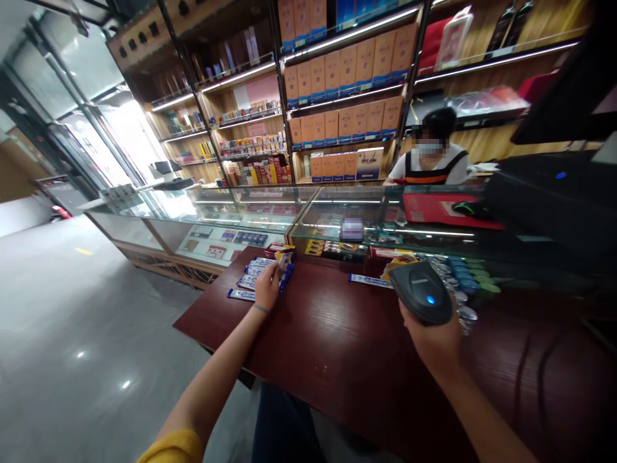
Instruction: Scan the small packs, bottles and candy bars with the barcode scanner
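Here, right hand (pixel 436 341) gripping scanner (pixel 420 289), packs (pixel 251 238) in showcase (pixel 160 236)

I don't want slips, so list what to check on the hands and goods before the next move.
1. Right hand gripping the scanner: ok.
2. Scanner's blue light lit: ok.
3. Left hand holding a small packet: ok.
4. Small packet's print readable: cannot tell, too small.
5. Blue-and-white sticks all together: not ok, a similar stick lies apart near the scanner.
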`<action>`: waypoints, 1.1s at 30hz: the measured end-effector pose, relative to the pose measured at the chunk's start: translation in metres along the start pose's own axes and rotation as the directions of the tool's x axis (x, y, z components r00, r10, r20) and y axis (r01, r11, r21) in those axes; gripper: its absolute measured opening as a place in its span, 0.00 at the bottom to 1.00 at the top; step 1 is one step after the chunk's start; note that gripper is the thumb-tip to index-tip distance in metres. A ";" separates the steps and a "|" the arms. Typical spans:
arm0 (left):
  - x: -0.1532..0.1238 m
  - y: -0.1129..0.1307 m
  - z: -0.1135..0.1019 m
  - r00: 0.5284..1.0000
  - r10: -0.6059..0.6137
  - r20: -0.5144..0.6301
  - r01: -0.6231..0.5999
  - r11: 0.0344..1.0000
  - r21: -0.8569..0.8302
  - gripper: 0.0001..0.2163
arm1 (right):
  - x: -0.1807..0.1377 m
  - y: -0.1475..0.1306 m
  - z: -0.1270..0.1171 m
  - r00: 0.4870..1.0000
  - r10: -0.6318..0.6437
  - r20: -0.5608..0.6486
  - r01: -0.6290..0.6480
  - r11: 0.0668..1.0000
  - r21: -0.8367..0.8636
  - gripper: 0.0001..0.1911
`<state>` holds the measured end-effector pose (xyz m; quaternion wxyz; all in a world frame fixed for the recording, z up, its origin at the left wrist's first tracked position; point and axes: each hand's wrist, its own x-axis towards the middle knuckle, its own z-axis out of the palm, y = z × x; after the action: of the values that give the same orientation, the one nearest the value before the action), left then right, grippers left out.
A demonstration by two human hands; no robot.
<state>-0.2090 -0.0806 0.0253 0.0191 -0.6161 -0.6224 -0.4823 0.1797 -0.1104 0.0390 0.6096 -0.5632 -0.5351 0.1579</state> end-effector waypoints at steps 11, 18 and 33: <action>0.004 0.083 0.096 0.748 -0.499 0.437 0.555 0.111 -0.824 0.20 | 0.002 -0.006 -0.001 0.994 -0.110 0.020 0.110 0.994 0.005 0.28; -0.004 0.082 0.078 0.704 -0.425 0.569 0.693 0.235 -0.682 0.22 | -0.004 -0.013 -0.002 0.903 -0.162 0.398 0.250 0.951 -0.179 0.29; -0.003 0.086 0.074 0.707 -0.421 0.568 0.695 0.265 -0.668 0.22 | -0.010 -0.022 -0.001 0.733 -0.288 0.616 0.533 0.806 -0.257 0.19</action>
<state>-0.0981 -0.0561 0.0333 -0.5459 -0.3376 -0.4730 -0.6035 0.1680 -0.1257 0.0538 0.3144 -0.4738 -0.8210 0.0523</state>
